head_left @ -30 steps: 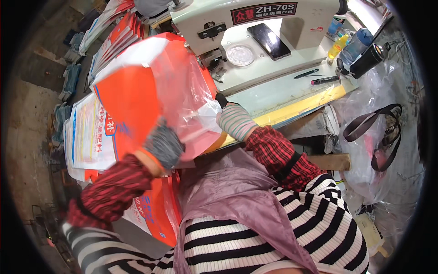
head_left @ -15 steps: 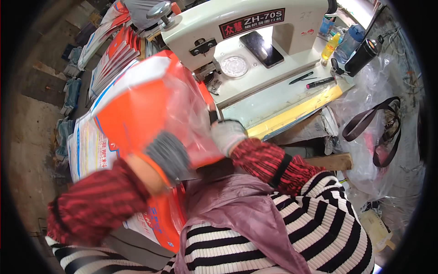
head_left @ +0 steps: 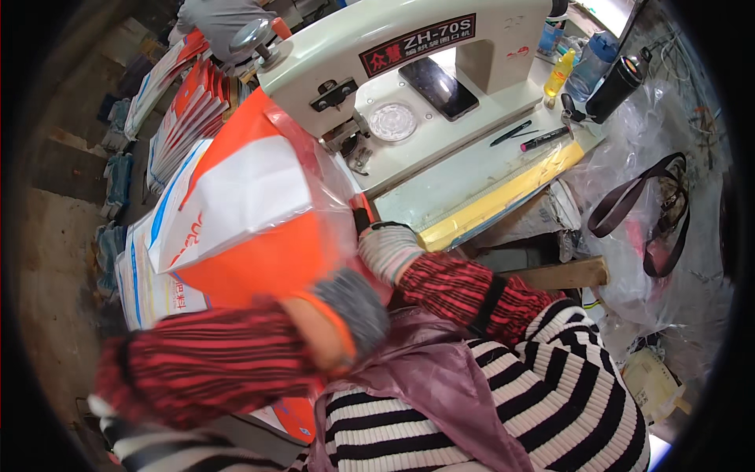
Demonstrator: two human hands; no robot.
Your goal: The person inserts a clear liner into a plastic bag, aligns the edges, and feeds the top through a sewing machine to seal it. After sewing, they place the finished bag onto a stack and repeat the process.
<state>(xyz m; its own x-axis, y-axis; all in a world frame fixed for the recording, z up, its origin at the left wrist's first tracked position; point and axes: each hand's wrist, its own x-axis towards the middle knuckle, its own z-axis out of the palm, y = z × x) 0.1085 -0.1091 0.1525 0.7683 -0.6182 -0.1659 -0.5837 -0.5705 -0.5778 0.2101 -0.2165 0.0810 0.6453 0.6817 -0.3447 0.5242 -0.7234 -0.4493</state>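
Note:
A large orange and white plastic-coated sack (head_left: 259, 185) with a clear film lies under the arm of a sewing machine (head_left: 330, 47). My left hand (head_left: 358, 311), in a grey glove with an orange cuff, is over the sack's near part; motion blur hides its fingers. At the sack's right edge, my right hand (head_left: 389, 250), in a pale striped glove, has its fingers curled closed. A short black and orange piece shows at its fingertips, and I cannot make out what it is. More printed sacks (head_left: 161, 287) lie beneath and to the left.
Stacks of folded sacks (head_left: 189, 118) stand at the far left near another person (head_left: 224, 27). On the machine bed are a phone (head_left: 439, 88), a round clear disc (head_left: 392, 122) and a marker (head_left: 544, 139). Bottles (head_left: 558, 75) and a black flask (head_left: 616, 88) stand right.
My left hand has swept right and slightly down across the sack, and a white panel of the sack now faces up. My right hand has stayed nearly in place at the edge.

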